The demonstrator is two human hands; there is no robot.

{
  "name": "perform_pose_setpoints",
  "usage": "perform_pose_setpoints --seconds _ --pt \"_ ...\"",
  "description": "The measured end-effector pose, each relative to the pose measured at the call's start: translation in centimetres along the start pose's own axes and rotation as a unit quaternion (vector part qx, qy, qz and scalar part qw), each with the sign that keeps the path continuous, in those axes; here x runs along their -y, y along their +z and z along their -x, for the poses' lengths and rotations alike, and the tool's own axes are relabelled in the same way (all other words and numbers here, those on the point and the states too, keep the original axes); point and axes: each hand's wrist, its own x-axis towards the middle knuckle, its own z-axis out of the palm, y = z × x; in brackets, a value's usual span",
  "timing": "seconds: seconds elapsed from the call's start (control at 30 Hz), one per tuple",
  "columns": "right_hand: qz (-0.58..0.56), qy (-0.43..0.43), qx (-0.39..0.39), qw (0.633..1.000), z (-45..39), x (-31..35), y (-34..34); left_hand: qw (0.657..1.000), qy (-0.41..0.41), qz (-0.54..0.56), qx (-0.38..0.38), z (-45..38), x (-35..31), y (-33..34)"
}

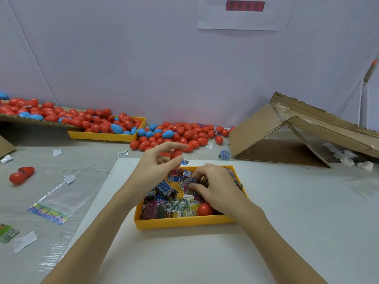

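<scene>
Red egg shell (pixel 176 155) at frame centre, pinched between thumb and fingers of left hand (pixel 158 165), above far edge of yellow tray (pixel 184 222). Right hand (pixel 213 187) inside tray, fingers curled round small packet (pixel 189 181) among heap of packets. Another red egg (pixel 205 209) in tray's near right corner. Loose red and blue eggs (pixel 174 134) on table (pixel 287 232) behind; cardboard box (pixel 287 128) at right.

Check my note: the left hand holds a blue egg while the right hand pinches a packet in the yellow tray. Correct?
Not quite: the head view shows the egg in the left hand is red, not blue. The right hand does pinch a packet in the yellow tray.
</scene>
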Motion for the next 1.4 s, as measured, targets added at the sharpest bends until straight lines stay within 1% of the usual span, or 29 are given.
perform_pose_setpoints --seconds 0.13,0.3,0.43,0.57,0.67,0.77,0.9,0.97,1.17,1.4 --pt "-0.028 -0.003 -0.029 0.999 -0.1 -0.4 -1.0 1.000 -0.013 0.016 0.023 0.1 -0.1 -0.3" --pt "-0.027 -0.017 -0.002 0.999 0.1 -0.9 -1.6 0.998 -0.025 0.025 0.051 0.0 0.1 -0.4" --pt "-0.047 -0.010 -0.032 0.998 0.1 -1.0 -1.8 0.996 -0.053 0.056 0.044 -0.1 0.5 -0.3" --pt "-0.055 -0.007 -0.055 0.997 0.0 -1.4 -2.5 0.997 -0.048 0.007 0.057 -0.1 0.5 -0.3" --pt "-0.064 0.008 -0.067 0.996 0.1 -1.7 -2.8 0.998 -0.043 -0.008 0.055 -0.1 0.5 -0.4" --pt "-0.110 0.018 -0.071 0.991 0.0 -1.7 -3.2 0.996 -0.046 -0.012 0.075 0.1 0.3 -0.3" --pt "-0.199 0.014 -0.061 0.978 0.0 -1.4 -3.5 0.993 -0.030 -0.007 0.114 0.4 0.0 0.2" --pt "-0.214 0.010 -0.062 0.975 0.1 -1.3 -3.5 0.992 -0.021 -0.004 0.126 0.5 -0.1 0.4" --pt "-0.222 0.008 -0.060 0.973 0.0 -1.6 -3.3 0.993 -0.001 -0.030 0.110 0.5 -0.4 0.4" --pt "-0.251 0.000 -0.055 0.967 0.0 -1.5 -3.1 0.993 -0.012 -0.025 0.114 0.4 -0.3 0.5"
